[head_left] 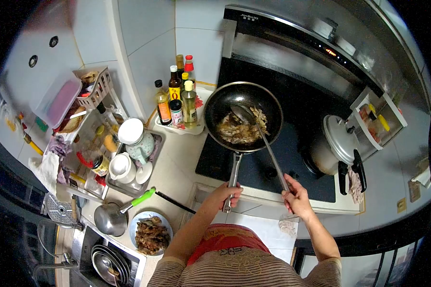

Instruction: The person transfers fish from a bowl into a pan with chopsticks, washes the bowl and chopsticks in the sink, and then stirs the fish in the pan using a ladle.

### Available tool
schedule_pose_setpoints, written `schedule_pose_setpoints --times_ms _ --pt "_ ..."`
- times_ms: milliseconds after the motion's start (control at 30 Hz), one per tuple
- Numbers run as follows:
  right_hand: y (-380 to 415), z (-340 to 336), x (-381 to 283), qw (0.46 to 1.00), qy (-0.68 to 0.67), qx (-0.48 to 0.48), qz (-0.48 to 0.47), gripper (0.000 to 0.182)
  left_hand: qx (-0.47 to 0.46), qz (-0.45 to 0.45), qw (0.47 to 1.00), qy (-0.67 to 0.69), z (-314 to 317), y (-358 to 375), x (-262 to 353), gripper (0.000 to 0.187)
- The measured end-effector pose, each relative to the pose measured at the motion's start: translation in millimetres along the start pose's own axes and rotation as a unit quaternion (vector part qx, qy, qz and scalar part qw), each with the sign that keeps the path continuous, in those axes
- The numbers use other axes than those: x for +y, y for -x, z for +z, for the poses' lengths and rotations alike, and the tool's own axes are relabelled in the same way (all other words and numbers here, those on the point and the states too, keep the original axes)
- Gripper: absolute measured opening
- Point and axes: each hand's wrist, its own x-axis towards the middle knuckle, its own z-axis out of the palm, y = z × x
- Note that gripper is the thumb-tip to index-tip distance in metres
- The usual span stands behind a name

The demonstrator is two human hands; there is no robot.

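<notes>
My left hand (pixel 224 196) is wrapped round the metal handle of a black wok (pixel 239 93) on the cooktop. In the wok lies a brown heap of cooked food (pixel 237 133), whose kind I cannot make out. Closed on the long grey handle of a ladle (pixel 272 160), my right hand (pixel 297 196) is at the front edge of the cooktop. The ladle's dark, rounded head rests among the food in the wok.
A pressure cooker (pixel 340 143) stands at the cooktop's right. Sauce bottles (pixel 189 105) crowd a white tray at the back left. A plate of browned food (pixel 152 233), a saucepan (pixel 111 219) and a sink (pixel 139 265) are at the left. The range hood (pixel 297 40) hangs behind.
</notes>
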Motion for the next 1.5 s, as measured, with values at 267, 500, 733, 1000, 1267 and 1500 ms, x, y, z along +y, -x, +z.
schedule_pose_setpoints --times_ms 267,500,733,1000,1267,1500 --pt "-1 0 2 0.998 0.053 0.022 -0.027 0.055 0.013 -0.008 1.0 0.011 5 -4 1 0.026" --pt "-2 0 -2 0.989 0.126 0.056 -0.057 0.053 0.047 0.02 0.997 -0.059 -4 -3 -5 0.024" --pt "-8 -2 0 0.981 0.161 0.074 -0.084 0.053 0.069 0.04 0.992 -0.101 -5 -3 -7 0.026" --pt "-7 -7 8 0.988 0.126 0.034 -0.083 0.054 0.084 0.059 0.983 -0.149 -10 0 -11 0.031" --pt "-1 -3 -7 0.988 0.152 0.016 -0.033 0.052 0.087 0.06 0.98 -0.17 -9 0 -11 0.023" --pt "-2 -4 -6 0.994 0.105 0.016 -0.037 0.052 0.1 0.062 0.977 -0.179 1 3 -6 0.025"
